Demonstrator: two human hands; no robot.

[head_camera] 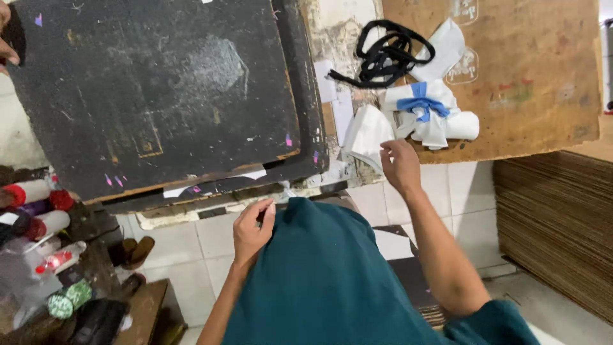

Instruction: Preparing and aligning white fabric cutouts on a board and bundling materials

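Note:
My left hand (251, 229) pinches the top edge of a dark teal garment (325, 275) that hangs in front of me, just below the front edge of a worn black press board (159, 89). My right hand (401, 165) reaches forward and touches a folded white cloth piece (367, 134) at the edge of a brown wooden board (530, 70). Just beyond lies a bundle of white cloth tied with a blue strip (431, 112), and a tangle of black cord (383, 54) lies behind it.
Thread spools and bottles (38, 211) crowd a low shelf at left, with a small wooden stool (150, 306) below. A stack of brown cardboard sheets (555, 223) stands at right on the white tiled floor (191, 249). Another person's fingers (5, 38) show at the top-left corner.

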